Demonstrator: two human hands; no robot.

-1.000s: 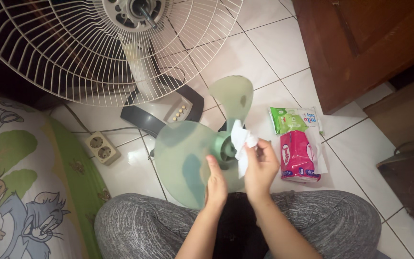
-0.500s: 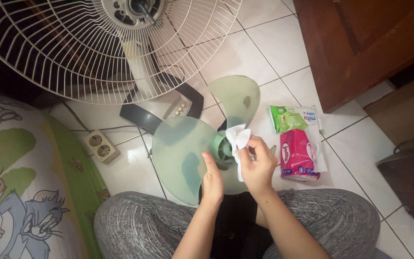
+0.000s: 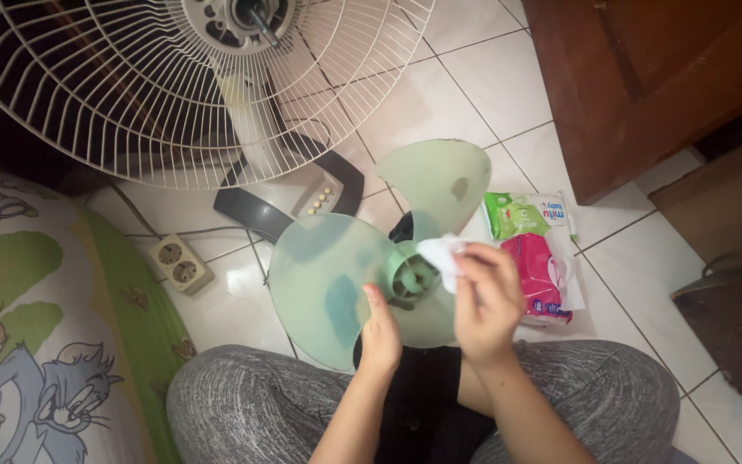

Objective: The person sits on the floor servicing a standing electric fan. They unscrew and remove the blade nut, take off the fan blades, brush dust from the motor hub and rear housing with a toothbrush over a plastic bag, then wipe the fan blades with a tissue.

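While the left hand (image 3: 381,331) grips the fan blade (image 3: 345,275), the right hand (image 3: 487,301) pinches a wipe (image 3: 441,255) beside wipe packs (image 3: 534,249).

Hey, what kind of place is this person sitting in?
Most likely a room in a home. The person sits on a white tiled floor beside a cartoon-print cushion and wooden furniture, holding a green fan blade near a standing fan.

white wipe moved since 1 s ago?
Yes. The white wipe in the right hand has dropped from above the fan blade's hub onto it, judged against the pink wipes pack on the floor.
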